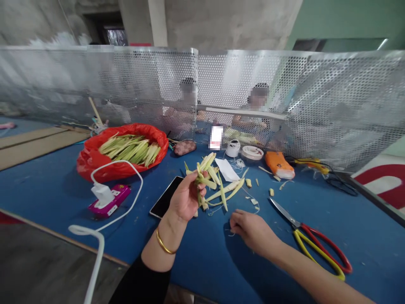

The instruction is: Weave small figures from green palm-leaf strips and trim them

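Observation:
My left hand (183, 200), with a gold bangle at the wrist, is closed around a small bunch of folded pale-green husk strips (202, 180). The strips stick out above the fingers. Low over the blue table, my right hand (251, 231) is closed, fingertips pinched together. A bit of thin white thread shows by them, but what they hold is hidden. Loose husk strips (232, 188) lie beyond and between both hands. To the right of my right hand rest large scissors (299, 224) with red and yellow handles, blades slightly apart.
A red plastic bag (87, 158) full of husks (131, 148) stands at left. Nearby are a purple power strip (118, 195) with a white cable, and a dark tablet (166, 197). A lit phone (216, 137), white container (233, 147) and orange tissue pack (279, 164) line the perforated metal screen (158, 71).

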`<state>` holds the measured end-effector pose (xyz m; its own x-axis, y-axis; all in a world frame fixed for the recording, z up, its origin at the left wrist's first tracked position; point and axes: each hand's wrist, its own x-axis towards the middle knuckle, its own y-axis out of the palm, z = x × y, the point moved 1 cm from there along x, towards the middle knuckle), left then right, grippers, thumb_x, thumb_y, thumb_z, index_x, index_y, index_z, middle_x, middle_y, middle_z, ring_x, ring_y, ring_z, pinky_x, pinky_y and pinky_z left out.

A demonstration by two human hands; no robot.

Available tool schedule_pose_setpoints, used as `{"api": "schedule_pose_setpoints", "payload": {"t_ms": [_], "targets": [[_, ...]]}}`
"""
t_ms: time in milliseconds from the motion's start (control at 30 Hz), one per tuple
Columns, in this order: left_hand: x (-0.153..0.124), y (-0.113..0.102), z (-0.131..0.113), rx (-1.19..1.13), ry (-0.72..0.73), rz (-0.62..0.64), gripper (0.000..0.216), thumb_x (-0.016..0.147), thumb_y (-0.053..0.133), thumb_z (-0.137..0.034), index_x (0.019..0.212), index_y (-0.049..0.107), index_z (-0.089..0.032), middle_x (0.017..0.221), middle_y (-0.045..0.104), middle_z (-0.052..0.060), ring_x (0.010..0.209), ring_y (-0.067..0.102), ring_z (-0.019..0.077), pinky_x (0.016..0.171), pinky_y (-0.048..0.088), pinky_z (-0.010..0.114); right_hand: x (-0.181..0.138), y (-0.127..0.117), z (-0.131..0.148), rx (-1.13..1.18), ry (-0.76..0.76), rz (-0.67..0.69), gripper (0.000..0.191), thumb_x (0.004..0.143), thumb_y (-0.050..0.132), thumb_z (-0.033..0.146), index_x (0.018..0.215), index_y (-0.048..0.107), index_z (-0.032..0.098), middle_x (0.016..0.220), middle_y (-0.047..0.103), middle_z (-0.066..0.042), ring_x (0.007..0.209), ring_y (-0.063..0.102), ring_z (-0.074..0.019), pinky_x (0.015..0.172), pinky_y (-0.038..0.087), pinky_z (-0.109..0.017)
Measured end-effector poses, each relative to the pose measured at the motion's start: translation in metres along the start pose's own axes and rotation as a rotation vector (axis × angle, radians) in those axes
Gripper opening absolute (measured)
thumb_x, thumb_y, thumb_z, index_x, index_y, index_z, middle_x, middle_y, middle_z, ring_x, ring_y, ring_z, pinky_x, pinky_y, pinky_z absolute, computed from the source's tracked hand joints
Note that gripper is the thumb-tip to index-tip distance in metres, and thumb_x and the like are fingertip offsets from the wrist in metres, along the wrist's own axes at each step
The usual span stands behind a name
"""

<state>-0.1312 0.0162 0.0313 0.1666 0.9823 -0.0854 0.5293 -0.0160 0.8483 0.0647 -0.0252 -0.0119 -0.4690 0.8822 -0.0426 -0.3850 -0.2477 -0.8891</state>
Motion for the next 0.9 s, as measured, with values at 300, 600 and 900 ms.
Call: {"api": "schedule_pose_setpoints", "payload": {"t_ms": [300, 600, 900], "targets": [[0.002, -0.002, 0.001, -0.006, 0.009, -0.036, 0.005, 0.075, 0.064, -0.014, 0.079, 0.061, -0.011, 0.081, 0.066, 0.003, 0.047, 0.049, 0.0026, 0.040, 0.042, 0.014, 0.043, 0.015, 0.022, -0.114, -0.094, -0.074, 0.016, 0.087, 0.050, 0.016, 0.093, 0.064, 0.022, 0.092, 0.064, -0.003, 0.082, 0.061, -0.0163, 0.069, 0.039, -0.023], [0.000, -0.001, 0.002, 0.018, -0.002, -0.017, 0.009, 0.073, 0.066, -0.016, 0.078, 0.062, -0.010, 0.080, 0.065, 0.003, 0.047, 0.048, 0.0026, 0.040, 0.041, 0.014, 0.039, 0.002, 0.017, 0.020, -0.099, -0.153, 0.013, 0.088, 0.046, 0.017, 0.078, 0.054, 0.020, 0.082, 0.060, -0.002, 0.071, 0.056, -0.0146, 0.064, 0.038, -0.023], [-0.002, 0.002, 0.004, 0.033, 0.008, -0.027, 0.013, 0.069, 0.070, -0.017, 0.076, 0.063, -0.010, 0.077, 0.066, 0.002, 0.046, 0.047, 0.0026, 0.039, 0.041, 0.015, -0.014, -0.006, -0.015, 0.126, 0.117, -0.008, 0.009, 0.080, 0.051, 0.018, 0.084, 0.057, 0.023, 0.070, 0.061, 0.002, 0.063, 0.056, -0.0153, 0.059, 0.035, -0.024]]}}
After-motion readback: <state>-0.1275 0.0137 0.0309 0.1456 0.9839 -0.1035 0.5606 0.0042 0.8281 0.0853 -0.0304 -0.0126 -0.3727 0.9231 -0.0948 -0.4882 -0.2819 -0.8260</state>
